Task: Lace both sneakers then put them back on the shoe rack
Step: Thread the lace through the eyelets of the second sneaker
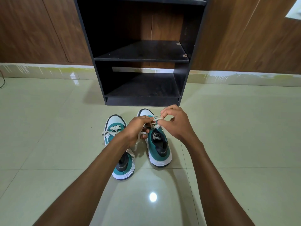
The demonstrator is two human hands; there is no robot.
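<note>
Two teal-and-white sneakers stand side by side on the tiled floor, toes toward the rack. The left sneaker (pixel 114 128) has loose white lace ends trailing over its sides, and my left forearm crosses its heel. Over the right sneaker (pixel 158 147), my left hand (pixel 136 130) and my right hand (pixel 175 123) each pinch part of its white lace (pixel 155 121) above the eyelets. The black shoe rack (pixel 141 59) stands just beyond the toes, its shelves bare.
A brown wood-panelled wall with a pale skirting strip (pixel 48 70) runs behind the rack. Glossy beige floor tiles (pixel 228 136) spread to both sides of the shoes. A thin dark cable (pixel 2 80) lies at the far left edge.
</note>
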